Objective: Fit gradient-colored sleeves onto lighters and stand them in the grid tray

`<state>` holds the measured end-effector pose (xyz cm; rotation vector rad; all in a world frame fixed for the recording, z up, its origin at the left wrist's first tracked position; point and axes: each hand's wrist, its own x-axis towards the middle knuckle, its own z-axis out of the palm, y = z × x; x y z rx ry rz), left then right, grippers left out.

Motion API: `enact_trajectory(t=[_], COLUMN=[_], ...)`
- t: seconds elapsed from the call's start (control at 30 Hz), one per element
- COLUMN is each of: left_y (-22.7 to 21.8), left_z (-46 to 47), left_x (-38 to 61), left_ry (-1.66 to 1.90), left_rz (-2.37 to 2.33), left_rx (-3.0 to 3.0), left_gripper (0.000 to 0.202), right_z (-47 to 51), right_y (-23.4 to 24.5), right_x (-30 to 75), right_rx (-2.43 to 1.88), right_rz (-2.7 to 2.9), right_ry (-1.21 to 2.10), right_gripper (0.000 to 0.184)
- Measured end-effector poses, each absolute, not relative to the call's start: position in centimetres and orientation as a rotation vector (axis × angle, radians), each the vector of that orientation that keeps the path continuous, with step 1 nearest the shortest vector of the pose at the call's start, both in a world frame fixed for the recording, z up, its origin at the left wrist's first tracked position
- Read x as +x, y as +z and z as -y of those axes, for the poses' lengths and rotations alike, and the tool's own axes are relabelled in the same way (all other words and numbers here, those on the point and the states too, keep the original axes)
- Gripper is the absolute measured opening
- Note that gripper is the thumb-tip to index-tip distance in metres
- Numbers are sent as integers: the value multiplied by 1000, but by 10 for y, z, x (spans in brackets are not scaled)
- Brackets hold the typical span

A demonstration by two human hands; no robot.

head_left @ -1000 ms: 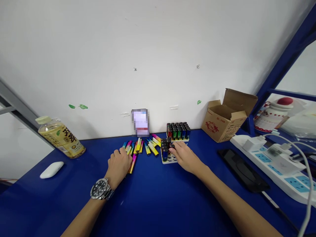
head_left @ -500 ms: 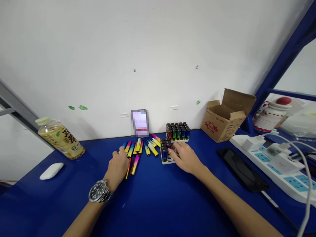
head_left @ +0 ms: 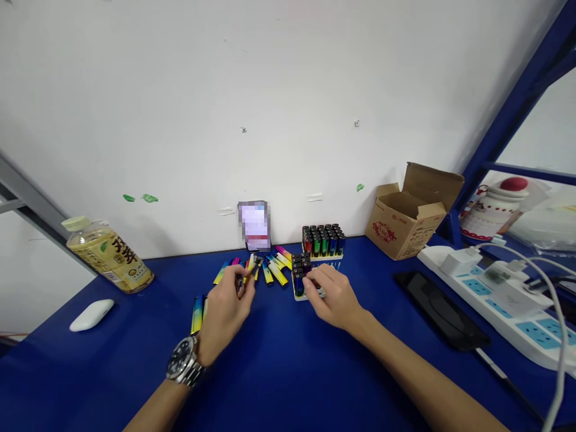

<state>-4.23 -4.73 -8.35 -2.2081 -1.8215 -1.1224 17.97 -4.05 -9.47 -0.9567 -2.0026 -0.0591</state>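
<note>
My left hand (head_left: 227, 306), with a metal watch on its wrist, is closed in a pinch around a slim, dark-and-gold tube (head_left: 256, 265), blurred and partly covered by the fingers. Beyond it lies a loose pile of shiny, colour-graded tubes (head_left: 275, 271), yellow fading to blue or pink. A blue-yellow tube (head_left: 197, 315) lies left of this hand. My right hand (head_left: 335, 294) is at the front white rack (head_left: 300, 296), its fingers curled beside black-topped coloured cylinders (head_left: 299, 283). What the right fingertips grip, if anything, is hidden.
Behind stands another rack of black-topped cylinders (head_left: 324, 242). A screen (head_left: 255, 225) leans on the wall. A bottle (head_left: 110, 255) and white case (head_left: 92, 315) are left. An open carton (head_left: 400, 225), black phone (head_left: 441, 309) and power strip (head_left: 495, 306) are right.
My left hand has moved slightly right and now pinches a tube. Tubes that lay right of it are out of sight; a blue-yellow one now shows at its left. My right hand stays at the rack.
</note>
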Motion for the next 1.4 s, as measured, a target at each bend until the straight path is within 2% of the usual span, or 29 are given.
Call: enact_trajectory(t=[0.2,0.3,0.4,0.53,0.63,0.77,0.83,1.03,1.27,1.4], left_y=[-99,-102,-101,-102,-106,-111,-112,-111,-112,-111], left_z=[81,86,84,78,74,72,72,75,73,71], left_x=[-6,1,1,-1,-3,-6,-7,-6,-9,-8], left_ry=[-1340,-1440,-1503,-1416,-1358,-1338,-1323,-1227,-1104,-1051], left_rz=[1390,1407,1399,1445,1615,1804,1875,1943,1788,1754], left_rx=[-2531,-2519,-2497,-2550,-2578,-2642,-2672,-2711,-2896,-2945], left_gripper=[6,3,4,13,20,21,21,21,10,31], right_z=[61,67,67,57,45,32,28,26,24,22], right_y=[-93,-96,-96,-99,-103,-110,-113,-114,-113,-116], right_x=[151,145,147,160,171,180,182,180,181,182], right_rx=[-1031,-1010,-979,-974,-965,-994,-1051,-1204,-1256,-1244], right_rz=[2034,2004,1844,1540,1387,1251,1235,1200,1196,1236], right_ry=[47,110,161,468,722,930,968,944,921,898], right_gripper=[26,25,17,7,13,47,54,41,43,48])
